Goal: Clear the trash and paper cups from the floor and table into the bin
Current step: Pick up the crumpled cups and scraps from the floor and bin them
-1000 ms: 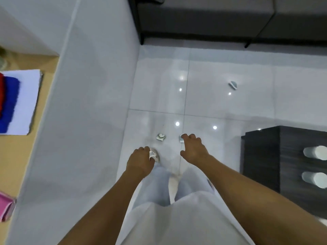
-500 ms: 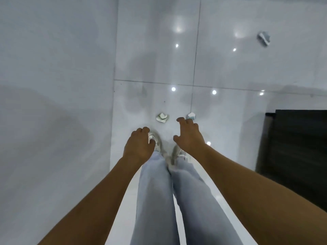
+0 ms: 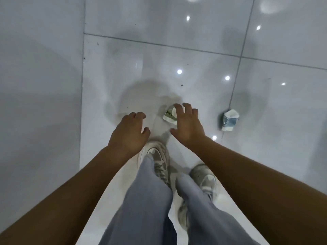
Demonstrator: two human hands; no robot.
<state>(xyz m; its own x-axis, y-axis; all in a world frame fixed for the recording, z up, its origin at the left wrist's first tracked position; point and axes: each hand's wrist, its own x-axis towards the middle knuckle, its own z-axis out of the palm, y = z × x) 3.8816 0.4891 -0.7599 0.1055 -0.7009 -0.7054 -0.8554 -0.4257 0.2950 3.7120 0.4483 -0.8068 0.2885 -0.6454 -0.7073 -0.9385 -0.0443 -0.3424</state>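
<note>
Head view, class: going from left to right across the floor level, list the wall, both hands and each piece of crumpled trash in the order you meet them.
White wall → left hand → green-and-white crumpled paper → right hand → blue-and-white crumpled paper.

A glossy white tiled floor (image 3: 177, 55) throws back small spots of ceiling light, dark grout lines crossing it. A plain pale wall (image 3: 39, 85) runs along the left. Grey jeans (image 3: 146, 200) hang over two worn grey-and-white sneakers (image 3: 159, 156).
</note>
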